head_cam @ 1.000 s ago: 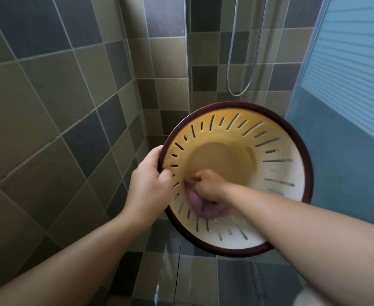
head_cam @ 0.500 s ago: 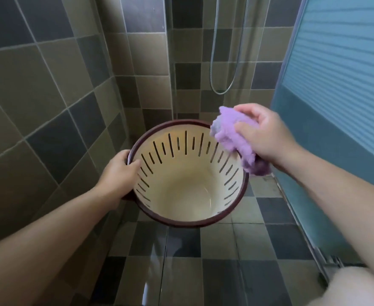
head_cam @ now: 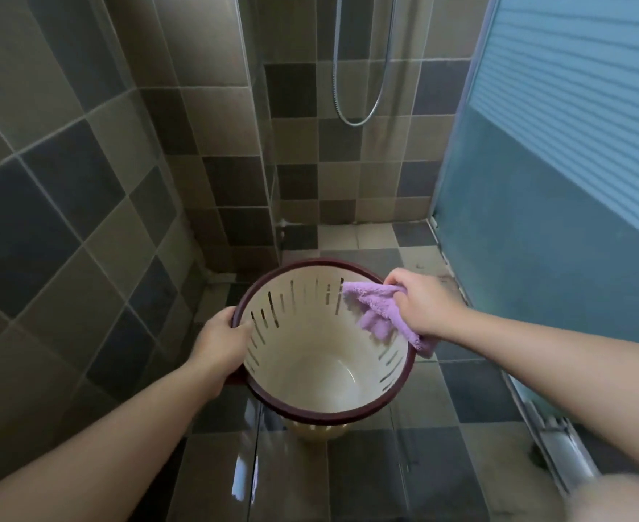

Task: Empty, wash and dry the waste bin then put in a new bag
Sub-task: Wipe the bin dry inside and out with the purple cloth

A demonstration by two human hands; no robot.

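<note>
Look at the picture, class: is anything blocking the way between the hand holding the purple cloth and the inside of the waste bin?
Nothing visible is. The right hand holds the purple cloth at the rim of the waste bin, whose mouth is open and whose inside looks empty. The left hand grips the opposite rim, clear of the path.

Light's dim and flat, mostly daylight through the frosted blue door (head_cam: 559, 175) on the right. Left tiled wall (head_cam: 58, 205) sits in shade, darkest in the corner. Specular glare streaks on the wet floor tiles (head_cam: 242, 472) near bottom centre. Inside of the bin (head_cam: 310, 363) is the brightest surface, soft shadow on its right wall. Wide-angle bend: grout lines and door frame bow at the edges. Bottom-right corner is a blurred pale blob; overall slightly soft.
</note>
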